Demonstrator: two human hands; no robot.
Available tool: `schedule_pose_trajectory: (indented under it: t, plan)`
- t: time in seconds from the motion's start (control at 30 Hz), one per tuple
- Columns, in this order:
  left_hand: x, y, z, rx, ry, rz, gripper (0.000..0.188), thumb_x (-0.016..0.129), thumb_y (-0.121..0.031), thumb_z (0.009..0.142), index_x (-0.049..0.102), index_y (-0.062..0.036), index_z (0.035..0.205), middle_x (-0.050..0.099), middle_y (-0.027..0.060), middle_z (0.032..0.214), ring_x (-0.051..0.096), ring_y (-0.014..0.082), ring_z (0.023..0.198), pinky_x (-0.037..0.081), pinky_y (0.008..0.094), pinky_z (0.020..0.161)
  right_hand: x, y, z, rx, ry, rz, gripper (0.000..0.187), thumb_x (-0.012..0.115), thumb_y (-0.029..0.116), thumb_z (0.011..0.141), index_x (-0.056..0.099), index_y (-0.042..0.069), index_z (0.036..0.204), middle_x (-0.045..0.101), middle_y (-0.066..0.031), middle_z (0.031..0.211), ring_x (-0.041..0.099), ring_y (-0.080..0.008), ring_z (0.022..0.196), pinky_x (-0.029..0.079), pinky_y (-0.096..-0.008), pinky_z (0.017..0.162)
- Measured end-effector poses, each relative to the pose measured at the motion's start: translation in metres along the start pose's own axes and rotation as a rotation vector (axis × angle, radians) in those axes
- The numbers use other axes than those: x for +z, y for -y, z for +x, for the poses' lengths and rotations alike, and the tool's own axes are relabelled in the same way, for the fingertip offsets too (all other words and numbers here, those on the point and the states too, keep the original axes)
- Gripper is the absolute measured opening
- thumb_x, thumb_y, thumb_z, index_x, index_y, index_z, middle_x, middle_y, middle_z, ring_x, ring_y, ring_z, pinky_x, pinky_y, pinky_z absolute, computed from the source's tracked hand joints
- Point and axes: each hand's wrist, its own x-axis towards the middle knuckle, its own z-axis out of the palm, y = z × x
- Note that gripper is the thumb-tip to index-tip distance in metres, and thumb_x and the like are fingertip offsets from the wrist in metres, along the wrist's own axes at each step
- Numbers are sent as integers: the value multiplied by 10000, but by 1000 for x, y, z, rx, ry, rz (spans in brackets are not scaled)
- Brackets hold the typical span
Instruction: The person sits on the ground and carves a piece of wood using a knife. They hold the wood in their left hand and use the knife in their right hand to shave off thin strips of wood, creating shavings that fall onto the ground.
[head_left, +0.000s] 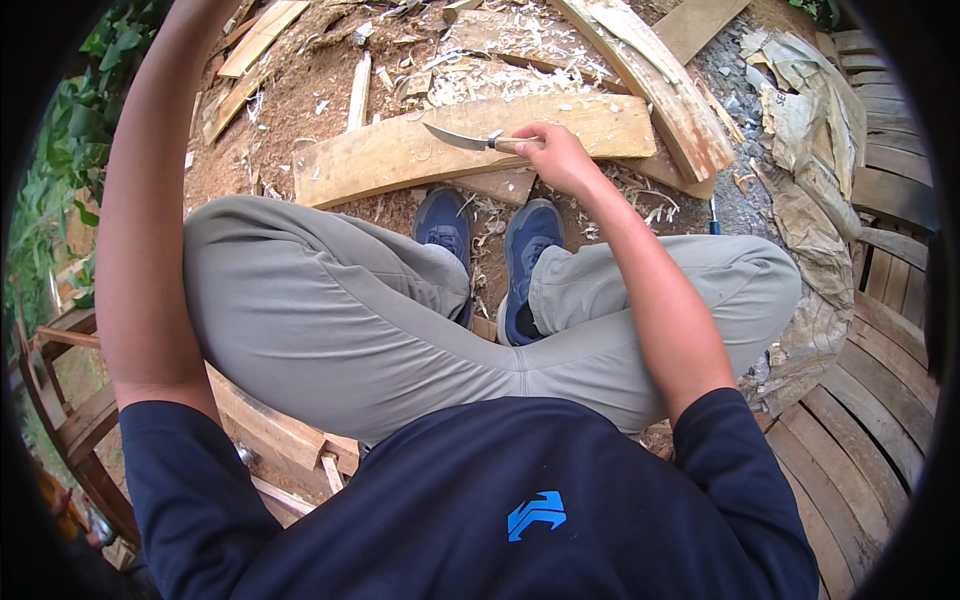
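Observation:
My right hand [555, 155] is closed around the light wooden handle of a knife [460, 137]. Its curved metal blade points left, over a wide wooden plank [390, 158] that lies crosswise just beyond my shoes. Whether the blade touches the wood, I cannot tell. My left arm reaches up past the top edge at the left, so the left hand is out of sight. Past the plank's right end, a thick, roughly hewn beam [665, 95] slants away, its near end by the plank.
Pale shavings [520, 80] and wood scraps litter the brown soil. A blue-handled tool [714, 222] stands by my right knee. Crumpled sheeting [815, 150] and a slatted wooden structure [890, 300] lie to the right. Green plants [100, 90] grow at the left, above a wooden frame [80, 420].

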Motion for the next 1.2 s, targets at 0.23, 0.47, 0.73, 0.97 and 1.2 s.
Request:
schedule_pose_trajectory:
  t: [0.23, 0.47, 0.73, 0.97, 1.2]
  plan:
    - [-15, 6, 1, -4, 74, -95, 279, 681, -158, 933, 702, 41, 1128, 732, 183, 1017, 706, 198, 876, 579, 313, 739, -40, -7, 7, 247, -343, -178, 302, 560, 214, 985, 696, 119, 1238, 695, -216, 1189, 651, -348, 1145, 489, -441, 987]
    - [-31, 7, 17, -167, 174, -76, 189, 731, -203, 895, 785, -24, 921, 676, 53, 643, 577, 123, 531, 441, 287, 490, -47, 12, -16, 220, -511, -597, 346, 570, 260, 983, 650, 124, 1291, 573, -182, 1338, 534, -360, 1275, 411, -477, 1073]
    - [-35, 38, 12, 56, -6, -273, 227, 722, -197, 838, 742, -4, 956, 704, 152, 700, 685, 214, 646, 531, 368, 611, 41, 234, -147, -1235, -304, -52, 518, 647, 156, 923, 545, 33, 1416, 567, -185, 1390, 554, -356, 1270, 454, -455, 1069]
    - [-14, 64, 25, 205, -206, -202, 242, 705, -199, 841, 735, 17, 947, 703, 182, 707, 697, 229, 655, 534, 375, 627, 109, 292, -179, -1540, -62, -2, 615, 470, 559, 1002, 585, 128, 1425, 547, -130, 1464, 440, -291, 1439, 162, -526, 1244]
    - [-38, 64, 17, -152, 131, -106, 331, 720, -295, 837, 736, 34, 819, 685, 212, 669, 705, 288, 636, 528, 420, 605, 30, 333, -85, -1100, -788, -192, 524, 480, 449, 1041, 615, 36, 1335, 537, -261, 1413, 434, -427, 1400, 239, -600, 1182]
